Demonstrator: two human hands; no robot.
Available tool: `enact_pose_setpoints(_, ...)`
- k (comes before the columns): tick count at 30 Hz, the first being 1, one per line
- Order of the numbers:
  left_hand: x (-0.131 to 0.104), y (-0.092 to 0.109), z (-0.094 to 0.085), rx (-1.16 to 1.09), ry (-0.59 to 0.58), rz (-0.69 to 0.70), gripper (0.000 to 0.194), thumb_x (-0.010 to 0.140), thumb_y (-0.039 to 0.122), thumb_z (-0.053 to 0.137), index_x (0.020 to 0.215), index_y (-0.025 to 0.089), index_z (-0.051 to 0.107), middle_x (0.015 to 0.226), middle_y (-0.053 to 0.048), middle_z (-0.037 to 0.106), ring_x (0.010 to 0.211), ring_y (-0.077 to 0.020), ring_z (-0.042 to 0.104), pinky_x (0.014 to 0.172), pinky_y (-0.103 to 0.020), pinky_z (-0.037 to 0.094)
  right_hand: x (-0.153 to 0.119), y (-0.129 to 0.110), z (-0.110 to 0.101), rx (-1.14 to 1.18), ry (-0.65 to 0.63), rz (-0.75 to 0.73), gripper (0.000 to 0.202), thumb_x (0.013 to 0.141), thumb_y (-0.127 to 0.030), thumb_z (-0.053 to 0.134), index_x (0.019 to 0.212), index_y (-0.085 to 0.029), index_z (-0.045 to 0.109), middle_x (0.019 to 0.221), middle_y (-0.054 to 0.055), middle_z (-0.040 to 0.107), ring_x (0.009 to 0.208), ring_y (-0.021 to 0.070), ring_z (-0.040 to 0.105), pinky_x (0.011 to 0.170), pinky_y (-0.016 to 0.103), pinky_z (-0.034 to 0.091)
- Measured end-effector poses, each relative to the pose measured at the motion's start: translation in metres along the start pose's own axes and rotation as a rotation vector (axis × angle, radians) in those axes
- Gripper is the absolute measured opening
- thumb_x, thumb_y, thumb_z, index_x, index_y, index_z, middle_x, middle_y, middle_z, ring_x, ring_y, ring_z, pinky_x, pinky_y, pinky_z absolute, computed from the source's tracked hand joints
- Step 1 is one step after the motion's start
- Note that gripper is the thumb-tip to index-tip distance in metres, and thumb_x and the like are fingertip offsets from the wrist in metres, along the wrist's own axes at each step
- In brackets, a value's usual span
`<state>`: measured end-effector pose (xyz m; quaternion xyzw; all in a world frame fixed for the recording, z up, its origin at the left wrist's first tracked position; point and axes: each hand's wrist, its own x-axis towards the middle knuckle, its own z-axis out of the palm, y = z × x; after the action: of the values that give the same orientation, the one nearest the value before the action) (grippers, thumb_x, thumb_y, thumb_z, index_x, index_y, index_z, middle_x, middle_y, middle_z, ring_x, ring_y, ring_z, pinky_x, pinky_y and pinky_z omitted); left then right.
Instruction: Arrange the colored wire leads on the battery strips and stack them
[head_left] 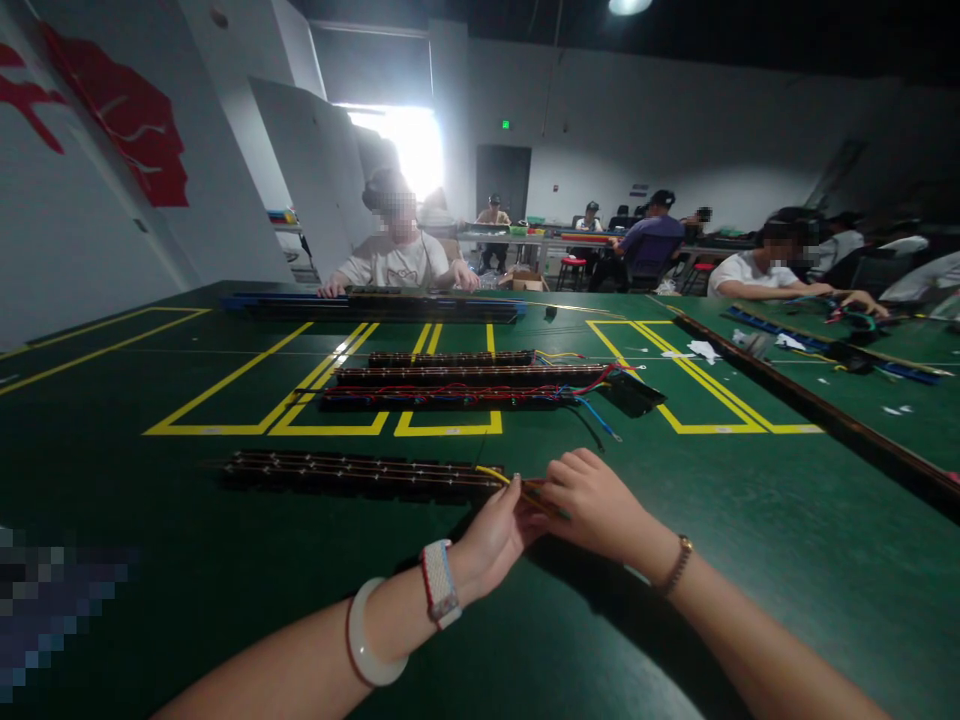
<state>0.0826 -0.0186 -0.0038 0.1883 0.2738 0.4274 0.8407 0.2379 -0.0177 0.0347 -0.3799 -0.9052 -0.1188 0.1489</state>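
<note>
A long black strip [360, 476] with thin metal lines and small bright joints along it lies crosswise on the green table in front of me. At its right end, a yellow wire [491, 473] and some brownish wires come out. My left hand [496, 535] is closed there, its thumb pressing on the wires close to the strip's end. Just to the right, my right hand [600, 508] is also closed, pinching the wires against the left fingers. Its fingertips partly hide what lies between the two hands.
Beyond are several similar black strips [450, 376] with red and blue wires and a black flap [634, 393]. Yellow tape [210, 430] marks the green table [225, 600]. A long dark bar [810, 400] slants along the right. A co-worker [397, 255] sits opposite.
</note>
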Motion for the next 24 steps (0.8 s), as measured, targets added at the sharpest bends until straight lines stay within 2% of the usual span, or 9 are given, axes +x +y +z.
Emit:
enact_pose_setpoints(3,-0.001,0.001,0.001,0.025,-0.012,0.01,0.024,0.092,0.034,0.045,0.092,0.013,0.057,0.09,-0.009,0.065,0.083,-0.0157,0.061,0.084,-0.033,0.045,0.001,-0.003,0.004,-0.024,-0.077,0.024,0.014,0.078,-0.032,0.064,0.074,-0.018,0.061,0.076,0.003,0.057,0.073,0.0159,0.047,0.068,0.031,0.033)
enact_pose_setpoints(6,-0.002,0.001,0.001,0.036,-0.019,0.015,0.027,0.091,0.038,0.045,0.089,0.013,0.056,0.093,-0.01,0.065,0.09,-0.0176,0.061,0.089,-0.035,0.044,0.002,-0.001,0.002,0.077,-0.124,0.125,0.007,0.078,-0.023,0.062,0.073,-0.018,0.062,0.073,0.002,0.058,0.07,0.0143,0.05,0.065,0.028,0.035)
enact_pose_setpoints(10,-0.003,0.002,0.001,0.079,-0.046,-0.022,0.031,0.091,0.041,0.045,0.093,0.012,0.055,0.097,-0.013,0.066,0.094,-0.0192,0.063,0.095,-0.038,0.041,0.002,0.012,-0.004,0.3,-0.137,0.33,0.011,0.084,-0.027,0.056,0.081,-0.021,0.065,0.071,0.0,0.063,0.064,0.0118,0.056,0.058,0.024,0.037)
enact_pose_setpoints(13,-0.003,0.002,0.001,0.132,-0.058,-0.024,0.026,0.093,0.035,0.042,0.093,0.012,0.053,0.097,-0.015,0.066,0.091,-0.0206,0.065,0.096,-0.041,0.041,0.001,0.026,0.003,0.332,-0.086,0.427,0.014,0.087,-0.029,0.053,0.089,-0.023,0.066,0.077,0.0,0.067,0.067,0.0123,0.06,0.059,0.023,0.04)
enact_pose_setpoints(16,-0.004,0.002,0.0,0.174,-0.04,-0.019,0.022,0.094,0.029,0.039,0.086,0.012,0.051,0.089,-0.015,0.067,0.085,-0.0213,0.066,0.091,-0.042,0.044,0.003,0.036,0.02,0.257,-0.005,0.414,0.014,0.087,-0.026,0.053,0.089,-0.022,0.067,0.085,0.001,0.068,0.078,0.0142,0.061,0.068,0.024,0.042)
enact_pose_setpoints(18,-0.004,0.002,0.0,0.18,-0.024,-0.019,0.024,0.094,0.029,0.039,0.085,0.012,0.052,0.086,-0.013,0.067,0.083,-0.0209,0.066,0.088,-0.039,0.046,0.006,0.039,0.032,0.179,0.017,0.406,0.014,0.088,-0.024,0.053,0.089,-0.022,0.067,0.084,0.002,0.067,0.079,0.0148,0.06,0.07,0.025,0.041)
enact_pose_setpoints(20,-0.005,0.002,-0.001,0.171,-0.015,-0.02,0.026,0.093,0.031,0.04,0.085,0.011,0.053,0.083,-0.012,0.066,0.083,-0.0202,0.066,0.085,-0.037,0.048,0.01,0.039,0.042,0.105,0.001,0.385,0.015,0.089,-0.023,0.052,0.09,-0.021,0.067,0.081,0.003,0.065,0.076,0.0146,0.058,0.069,0.025,0.039)
enact_pose_setpoints(24,-0.006,0.0,-0.001,0.153,-0.002,-0.019,0.026,0.093,0.033,0.042,0.088,0.011,0.054,0.087,-0.013,0.066,0.085,-0.0202,0.066,0.087,-0.036,0.047,0.017,0.033,0.049,-0.009,-0.11,0.271,0.013,0.088,-0.019,0.053,0.087,-0.019,0.066,0.077,0.003,0.062,0.07,0.0138,0.055,0.068,0.026,0.035)
